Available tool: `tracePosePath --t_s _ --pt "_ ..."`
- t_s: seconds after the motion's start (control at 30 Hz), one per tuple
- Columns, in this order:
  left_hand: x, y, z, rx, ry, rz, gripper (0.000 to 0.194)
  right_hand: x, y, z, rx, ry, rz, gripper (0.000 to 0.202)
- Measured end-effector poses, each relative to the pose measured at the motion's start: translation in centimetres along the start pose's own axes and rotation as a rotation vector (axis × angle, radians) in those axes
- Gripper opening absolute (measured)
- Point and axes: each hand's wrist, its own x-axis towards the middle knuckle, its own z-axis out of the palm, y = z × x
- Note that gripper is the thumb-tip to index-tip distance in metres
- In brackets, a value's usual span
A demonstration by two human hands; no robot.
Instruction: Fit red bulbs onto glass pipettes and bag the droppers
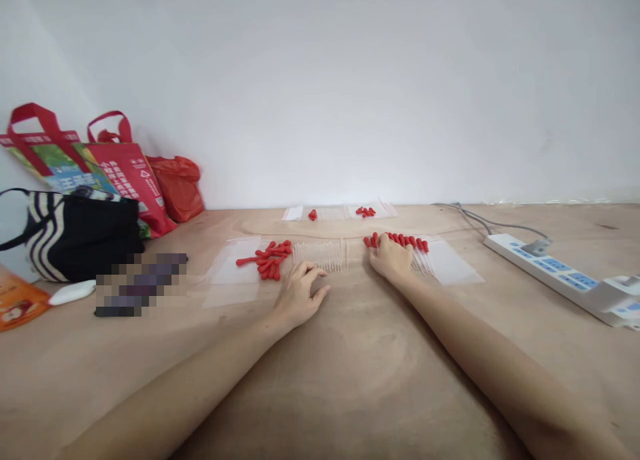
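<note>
The left hand [303, 295] is resting with fingers loosely spread at the near edge of the pale sticks [320, 253], which are lying just beyond it, long axes running near to far. The right hand [393, 257] is lying farther right, fingers bent at the red pieces [411, 241]; whether it is pinching one, I cannot tell. The bench [360, 380] is bearing these, the wall [350, 100] rising beyond, bags [133, 183] leaning left, a power strip [563, 277] lying right.

bare left grip [301, 295] and right grip [393, 259], bare tapering forearms [475, 343]
</note>
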Motion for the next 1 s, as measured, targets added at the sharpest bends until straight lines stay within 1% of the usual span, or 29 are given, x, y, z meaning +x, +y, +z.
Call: tracePosePath --t_s 0.1,0.2,0.27,0.33,0.4,0.47,0.57,0.63,0.73,0.83,0.87,0.93,1.0 --pt "0.0 0.1 0.1 0.041 0.006 -0.011 0.015 -0.2 -0.9 0.0 0.021 0.003 -0.076 0.024" --pt "0.5 -0.5 -0.2 0.145 0.069 -0.079 0.012 -0.2 -2.5 0.2 0.047 -0.038 -0.102 0.024" --pt "1.0 -1.5 -0.9 0.231 0.140 -0.176 0.011 -0.1 -3.7 0.4 0.059 -0.077 -0.080 0.026" --pt "1.6 -3.0 -2.0 0.303 0.196 -0.292 0.011 0.1 -4.6 0.7 0.067 -0.106 -0.058 0.028" --pt "1.9 -4.6 -3.1 0.354 0.222 -0.408 0.013 0.3 -5.3 0.9 0.072 -0.131 -0.043 0.030" --pt "2.1 -6.0 -3.9 0.369 0.192 -0.479 0.017 0.5 -5.7 1.1 0.075 -0.158 -0.026 0.030" --pt "2.0 -7.3 -4.5 0.385 0.118 -0.504 0.020 0.6 -6.1 1.3 0.055 -0.180 -0.007 0.028" --pt "1.9 -7.5 -4.6 0.402 0.090 -0.510 0.020 0.6 -6.3 1.4 0.026 -0.187 -0.015 0.027" --pt "2.0 -7.2 -4.7 0.415 0.073 -0.520 0.021 0.3 -6.5 1.4 -0.005 -0.186 -0.046 0.027" --pt "2.9 -7.0 -5.1 0.428 0.082 -0.487 0.022 -0.1 -6.5 1.3 -0.021 -0.176 -0.077 0.028" --pt "3.4 -7.1 -5.2 0.440 0.086 -0.476 0.022 -0.4 -6.4 1.3 -0.027 -0.157 -0.092 0.027" --pt "4.5 -7.6 -5.5 0.471 0.070 -0.491 0.024 -0.9 -5.8 1.2 -0.035 -0.078 -0.142 0.027" --pt "5.7 -8.3 -5.6 0.470 0.009 -0.550 0.028 -1.6 -4.9 1.1 -0.036 0.034 -0.229 0.027"
